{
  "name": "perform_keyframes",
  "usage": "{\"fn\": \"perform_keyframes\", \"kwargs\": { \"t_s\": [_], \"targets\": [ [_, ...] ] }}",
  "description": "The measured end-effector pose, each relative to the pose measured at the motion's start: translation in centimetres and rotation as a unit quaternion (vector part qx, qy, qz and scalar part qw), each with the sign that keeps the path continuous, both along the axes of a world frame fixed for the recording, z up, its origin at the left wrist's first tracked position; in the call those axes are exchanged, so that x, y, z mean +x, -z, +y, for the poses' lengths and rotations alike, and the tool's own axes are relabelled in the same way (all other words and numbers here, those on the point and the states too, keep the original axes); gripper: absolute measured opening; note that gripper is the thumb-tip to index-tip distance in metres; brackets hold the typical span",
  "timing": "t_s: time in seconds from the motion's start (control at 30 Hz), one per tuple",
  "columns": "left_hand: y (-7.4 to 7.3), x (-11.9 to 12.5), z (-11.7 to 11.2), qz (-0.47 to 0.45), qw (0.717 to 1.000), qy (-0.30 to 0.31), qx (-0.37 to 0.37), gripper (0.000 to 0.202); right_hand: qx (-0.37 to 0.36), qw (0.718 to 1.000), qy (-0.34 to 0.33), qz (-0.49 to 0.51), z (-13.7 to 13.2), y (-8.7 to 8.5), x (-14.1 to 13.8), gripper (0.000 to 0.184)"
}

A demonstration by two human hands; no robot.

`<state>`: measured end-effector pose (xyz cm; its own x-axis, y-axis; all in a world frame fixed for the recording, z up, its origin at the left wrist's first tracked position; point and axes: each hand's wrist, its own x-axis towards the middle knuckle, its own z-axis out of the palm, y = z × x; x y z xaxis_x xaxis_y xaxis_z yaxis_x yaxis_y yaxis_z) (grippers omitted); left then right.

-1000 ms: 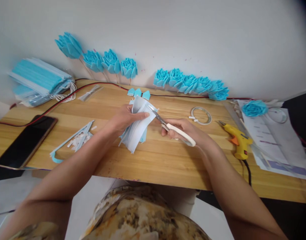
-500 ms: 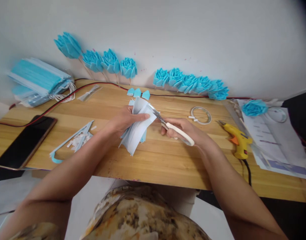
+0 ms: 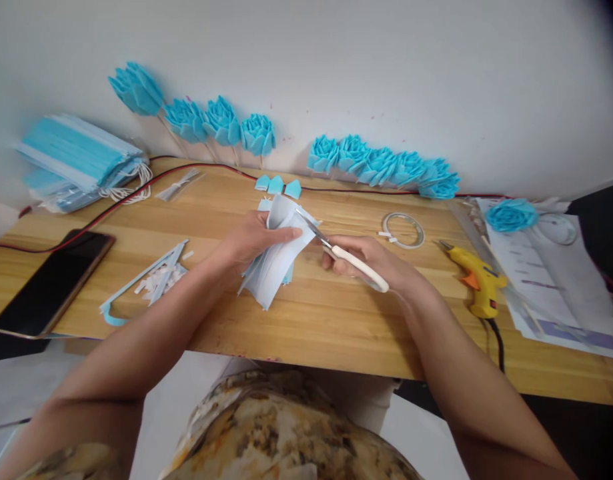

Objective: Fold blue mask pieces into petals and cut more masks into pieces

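Observation:
My left hand (image 3: 251, 239) grips a folded wad of light blue and white mask fabric (image 3: 273, 263) above the middle of the wooden table (image 3: 316, 320). My right hand (image 3: 371, 260) is closed around the white handles of a pair of scissors (image 3: 343, 253). The blades point left and reach the fabric's upper right edge, by my left thumb. Three small blue cut pieces (image 3: 279, 187) lie just behind the fabric.
Blue fabric flowers (image 3: 381, 167) line the wall. A stack of face masks (image 3: 76, 160) sits far left, with a phone (image 3: 53, 283) and cut strips (image 3: 151, 280) in front. To the right lie a tape roll (image 3: 403, 230), a yellow glue gun (image 3: 473, 280) and papers (image 3: 551, 280).
The scissors' blades have edged slightly further into the fabric's edge. Both hands stay almost where they were.

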<state>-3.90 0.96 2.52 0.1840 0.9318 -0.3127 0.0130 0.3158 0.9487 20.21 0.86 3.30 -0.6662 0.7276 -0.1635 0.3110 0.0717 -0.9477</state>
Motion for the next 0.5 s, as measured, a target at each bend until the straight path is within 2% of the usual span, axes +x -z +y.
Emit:
{"fn": "perform_keyframes", "kwargs": {
  "t_s": [0.5],
  "targets": [
    [-0.08, 0.45, -0.41, 0.005, 0.999, 0.033, -0.015, 0.032, -0.028, 1.0, 0.005, 0.013, -0.29, 0.11, -0.32, 0.058]
  ]
}}
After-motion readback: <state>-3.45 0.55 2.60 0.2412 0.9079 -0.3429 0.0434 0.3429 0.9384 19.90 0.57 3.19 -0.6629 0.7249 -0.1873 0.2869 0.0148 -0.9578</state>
